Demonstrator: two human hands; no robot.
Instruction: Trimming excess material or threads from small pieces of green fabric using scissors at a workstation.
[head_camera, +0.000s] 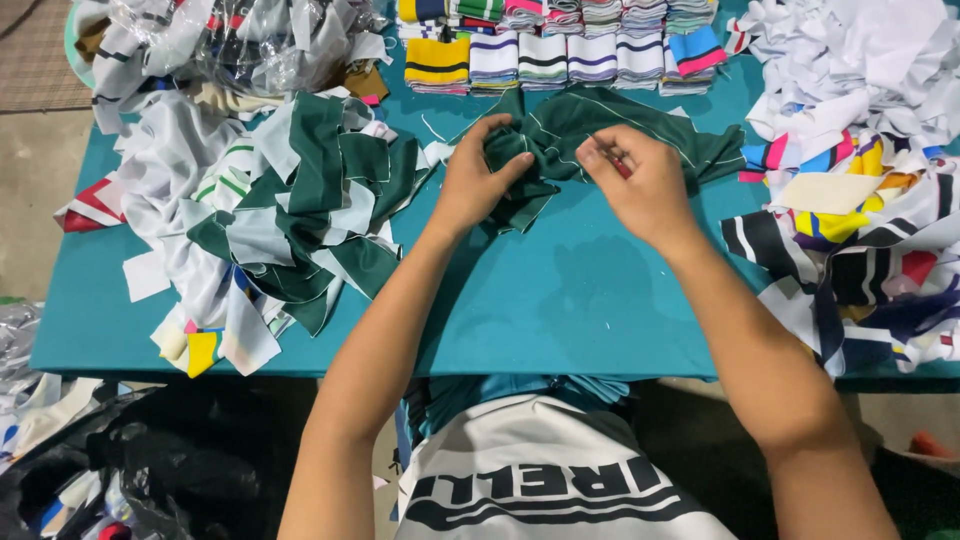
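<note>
A dark green garment with thin white stripes (610, 125) lies bunched on the teal table (560, 300). My left hand (480, 180) grips a gathered fold of it at its left end. My right hand (640, 180) pinches the fabric just to the right, fingers curled, with a small red-tipped thing between the fingers that I cannot make out. The two hands are a few centimetres apart, both over the middle of the table's far half.
A heap of green and white fabric pieces (290, 210) lies at left. Stacks of striped knit bands (560, 45) line the far edge. White and multicoloured cloth pieces (860, 180) pile at right. Clear plastic bags (250, 40) sit far left; a black bag (150, 470) is below the table.
</note>
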